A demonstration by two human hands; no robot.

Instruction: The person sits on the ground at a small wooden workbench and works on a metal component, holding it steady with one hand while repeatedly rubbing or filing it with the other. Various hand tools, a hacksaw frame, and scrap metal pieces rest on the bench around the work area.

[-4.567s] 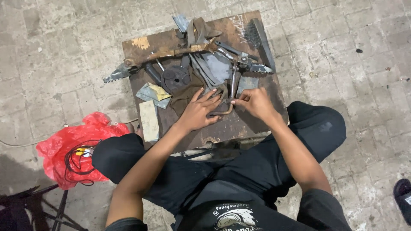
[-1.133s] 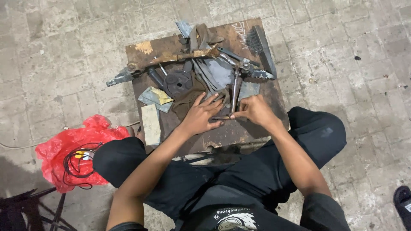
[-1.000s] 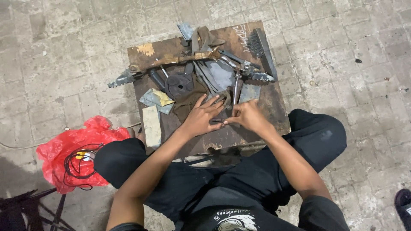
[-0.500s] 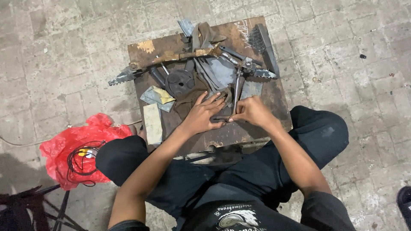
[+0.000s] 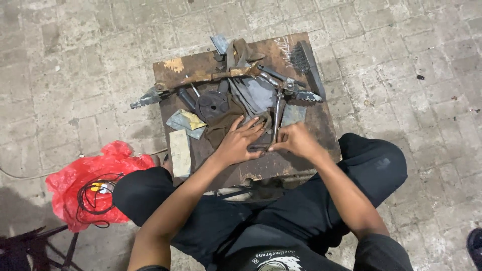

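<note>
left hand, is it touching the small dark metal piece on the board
Touching. The head view shows the left hand pressed flat on the small dark metal piece on the board, with the right hand pinching its other end.

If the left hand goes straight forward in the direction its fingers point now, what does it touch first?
The left hand points up and to the right across the rusty work board. It would probably first meet the thin upright metal rod, then the grey metal sheet. Depth is hard to judge here.

Rusty, rough metal tabletop (image 5: 321,125) mid-frame; dull grey metal bars and pedals (image 5: 281,90) on it; crinkly glossy red plastic bag (image 5: 95,180) lower left; matt worn paving bricks (image 5: 75,65) all around.
</note>
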